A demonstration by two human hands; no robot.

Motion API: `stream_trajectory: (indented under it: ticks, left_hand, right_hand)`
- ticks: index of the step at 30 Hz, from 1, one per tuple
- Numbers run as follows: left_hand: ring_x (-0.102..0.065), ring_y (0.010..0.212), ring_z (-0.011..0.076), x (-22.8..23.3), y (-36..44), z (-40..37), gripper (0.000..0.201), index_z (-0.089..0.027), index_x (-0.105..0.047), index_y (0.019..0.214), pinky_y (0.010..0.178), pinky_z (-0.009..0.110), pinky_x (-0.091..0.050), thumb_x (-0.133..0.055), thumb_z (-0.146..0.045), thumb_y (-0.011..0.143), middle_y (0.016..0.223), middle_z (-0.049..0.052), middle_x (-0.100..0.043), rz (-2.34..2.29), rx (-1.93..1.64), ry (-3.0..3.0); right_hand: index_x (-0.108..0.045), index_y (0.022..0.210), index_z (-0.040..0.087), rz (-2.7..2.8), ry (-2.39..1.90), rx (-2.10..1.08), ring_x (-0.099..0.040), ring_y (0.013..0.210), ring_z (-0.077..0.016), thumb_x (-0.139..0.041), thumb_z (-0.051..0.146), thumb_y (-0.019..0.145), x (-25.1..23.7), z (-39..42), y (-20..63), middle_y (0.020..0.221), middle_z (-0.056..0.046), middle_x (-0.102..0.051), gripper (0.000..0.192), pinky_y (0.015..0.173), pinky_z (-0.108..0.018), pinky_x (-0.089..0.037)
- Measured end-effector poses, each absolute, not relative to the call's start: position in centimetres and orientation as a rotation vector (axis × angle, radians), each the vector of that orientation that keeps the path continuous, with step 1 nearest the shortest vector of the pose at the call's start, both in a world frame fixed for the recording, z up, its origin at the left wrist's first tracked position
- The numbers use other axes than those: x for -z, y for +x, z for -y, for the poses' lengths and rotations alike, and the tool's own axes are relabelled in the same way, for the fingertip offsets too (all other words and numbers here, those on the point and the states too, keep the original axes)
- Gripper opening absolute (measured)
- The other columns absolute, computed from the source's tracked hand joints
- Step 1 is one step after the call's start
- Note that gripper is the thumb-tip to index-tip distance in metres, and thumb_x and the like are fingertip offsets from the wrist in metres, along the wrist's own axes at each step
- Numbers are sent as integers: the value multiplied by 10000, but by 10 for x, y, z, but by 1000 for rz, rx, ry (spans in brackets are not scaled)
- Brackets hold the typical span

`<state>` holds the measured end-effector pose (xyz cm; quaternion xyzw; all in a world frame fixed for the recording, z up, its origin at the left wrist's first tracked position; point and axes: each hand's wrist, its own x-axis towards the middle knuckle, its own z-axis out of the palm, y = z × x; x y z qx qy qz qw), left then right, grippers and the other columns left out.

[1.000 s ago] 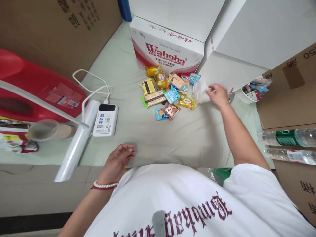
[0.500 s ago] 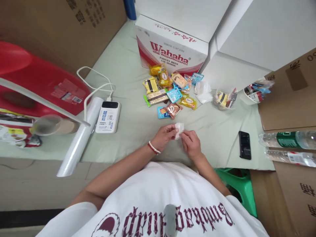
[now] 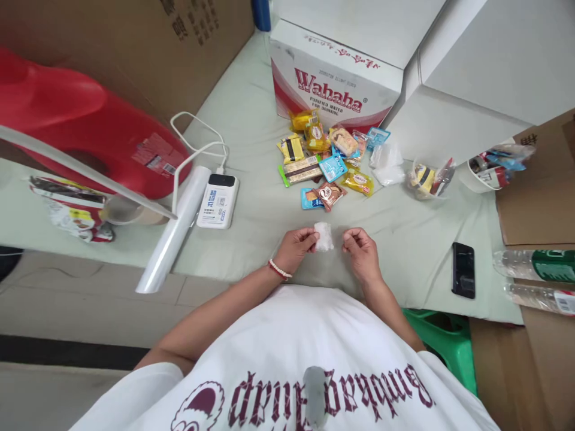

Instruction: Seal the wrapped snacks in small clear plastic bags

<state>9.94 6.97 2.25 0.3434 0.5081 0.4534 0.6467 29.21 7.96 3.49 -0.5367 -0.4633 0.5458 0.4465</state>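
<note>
At frame centre, a small clear bag [image 3: 324, 236] is pinched by the left hand [image 3: 297, 248]; the right hand [image 3: 362, 256], loosely curled, holds nothing visible; opening is best done by rubbing the film layers apart.

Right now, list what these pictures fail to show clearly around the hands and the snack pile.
- Small white packet, head view: too small and crumpled to tell what it is; left hand fingers cover its edge.
- Right hand: curled fingers hide whether it grips anything.
- Snack pile: wrappers overlap, print too small to read.
- Water bottles: cut off by the right edge.
- Phone: screen dark.
</note>
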Motion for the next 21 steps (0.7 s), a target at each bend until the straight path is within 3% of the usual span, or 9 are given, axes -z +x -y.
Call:
stream_trajectory:
  ticks: [5,9,13,18,21]
  left_hand:
    - [-519,585,112,-19,93,-64,431,-169,-703,711,597,260,-436,-878,-558,647,619,-18,-631,-1222,-1087,738]
    - [-566,642,125,-20,94,-64,422,-165,-718,787,659,268,-472,-795,-579,761,685,2,-666,-1157,-1054,818]
    - [-526,612,107,-21,89,-66,432,-175,-649,813,591,244,-430,-758,-593,794,740,-1,-657,-1249,-1065,802]
    - [-595,733,139,-34,91,-67,523,-187,-635,956,580,247,-450,-643,-702,864,922,36,-670,-1102,-1014,787]
    - [-533,694,125,-40,97,-71,492,-183,-637,894,592,248,-424,-695,-669,843,806,-1,-611,-1055,-1000,868]
  right_hand:
    - [-674,885,229,1137,-1280,-1577,-506,621,-121,-791,526,830,-39,-80,282,782,12,-617,323,566,-254,-441]
    - [-694,828,216,1218,-1300,-1612,-500,601,-118,-810,506,807,-38,-79,276,718,18,-620,313,570,-254,-418]
    - [-663,849,221,1206,-1337,-1377,-506,618,-122,-746,482,876,-38,-78,289,714,30,-602,275,611,-263,-428]
    - [-699,930,226,1799,-1257,-930,-600,814,-174,-615,340,1004,-46,-72,302,899,-41,-669,160,740,-318,-495]
    - [-728,1006,230,2122,-1118,-645,-612,906,-203,-534,255,1041,-48,-70,300,1005,-86,-704,198,799,-353,-516]
